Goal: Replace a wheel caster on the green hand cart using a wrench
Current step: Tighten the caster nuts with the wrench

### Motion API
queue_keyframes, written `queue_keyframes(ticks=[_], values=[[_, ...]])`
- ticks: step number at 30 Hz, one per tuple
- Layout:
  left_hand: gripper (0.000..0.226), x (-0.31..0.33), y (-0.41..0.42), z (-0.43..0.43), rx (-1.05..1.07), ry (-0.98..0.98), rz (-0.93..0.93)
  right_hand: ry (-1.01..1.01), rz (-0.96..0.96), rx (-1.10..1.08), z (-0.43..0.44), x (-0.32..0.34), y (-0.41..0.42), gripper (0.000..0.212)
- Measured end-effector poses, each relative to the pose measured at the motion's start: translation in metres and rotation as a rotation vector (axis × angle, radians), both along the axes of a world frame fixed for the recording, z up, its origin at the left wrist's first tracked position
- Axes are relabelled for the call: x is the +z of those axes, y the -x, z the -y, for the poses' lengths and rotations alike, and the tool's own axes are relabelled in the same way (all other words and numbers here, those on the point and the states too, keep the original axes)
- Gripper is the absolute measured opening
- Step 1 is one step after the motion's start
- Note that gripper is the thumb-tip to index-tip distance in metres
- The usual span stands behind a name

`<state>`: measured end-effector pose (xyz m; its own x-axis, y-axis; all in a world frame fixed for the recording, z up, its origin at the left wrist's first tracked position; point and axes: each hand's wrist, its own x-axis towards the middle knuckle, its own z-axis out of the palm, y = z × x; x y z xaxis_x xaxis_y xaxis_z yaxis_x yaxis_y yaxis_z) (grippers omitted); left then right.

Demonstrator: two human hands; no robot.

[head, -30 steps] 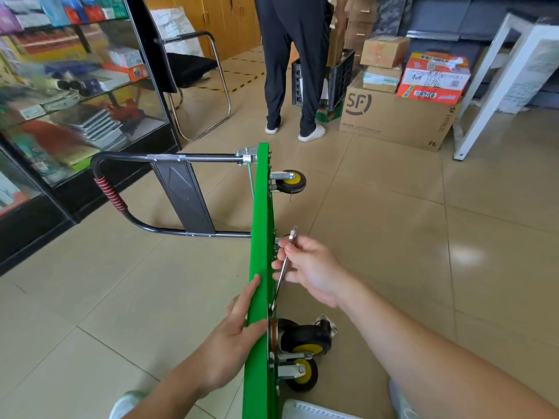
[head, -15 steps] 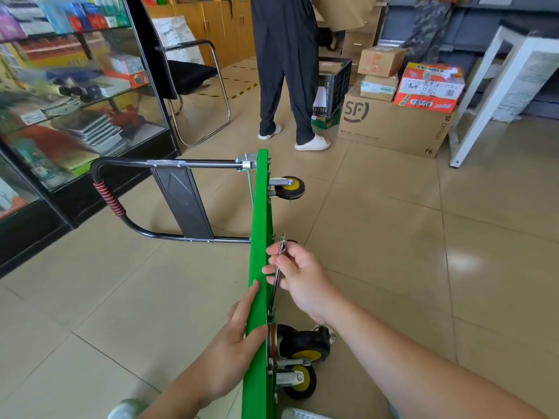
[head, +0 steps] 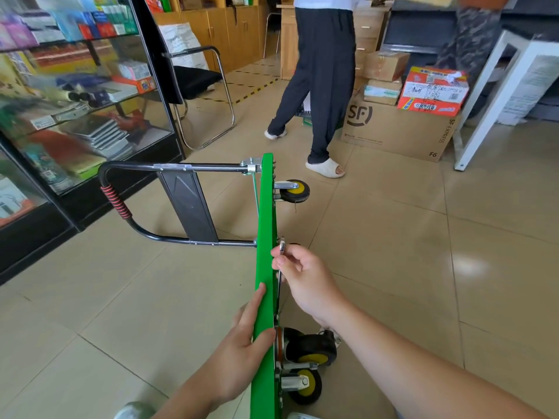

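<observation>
Tiled floor (head: 423,267) across the whole view. Glass display cabinet (head: 75,101) at far left, stocked shelves blurred. A bystander (head: 326,71) in dark trousers stands at the back, beside a cardboard box (head: 399,131). Green hand cart (head: 266,225) stands on its long edge in the centre, deck vertical, running away from the camera. Its black handle (head: 136,166) sticks out to the left, and the wheel side faces right. Far caster (head: 295,191), yellow hub, sits near the deck's far end. Two near casters, one with a black tyre (head: 311,349) and a yellow-hubbed one (head: 305,385) below it, sit close together at the near end. Left hand (head: 242,349): grip clasps the deck's upper edge, forefinger straight along it, thumb over the edge. Right hand (head: 305,279): grip pinches the wrench (head: 282,246) in curled fingers just beside the wheel-side face, mid-deck. The head shows above the fingertips and the shaft runs down toward the near casters. Lower end hidden; cannot tell whether it sits on a bolt.
</observation>
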<state>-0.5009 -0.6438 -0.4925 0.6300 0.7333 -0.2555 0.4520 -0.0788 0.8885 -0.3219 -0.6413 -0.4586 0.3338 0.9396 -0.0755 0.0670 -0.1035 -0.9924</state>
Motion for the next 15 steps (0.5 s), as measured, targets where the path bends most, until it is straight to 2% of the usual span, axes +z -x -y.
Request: queue_keyframes(ticks=[7, 15], values=[[0.071, 0.0, 0.0, -0.001, 0.011, 0.005, 0.004, 0.007, 0.07, 0.017, -0.006, -0.001, -0.008, 0.014], [0.073, -0.005, 0.001, -0.005, 0.013, 0.003, 0.028, 0.092, -0.039, 0.055, -0.023, -0.006, -0.024, 0.02]])
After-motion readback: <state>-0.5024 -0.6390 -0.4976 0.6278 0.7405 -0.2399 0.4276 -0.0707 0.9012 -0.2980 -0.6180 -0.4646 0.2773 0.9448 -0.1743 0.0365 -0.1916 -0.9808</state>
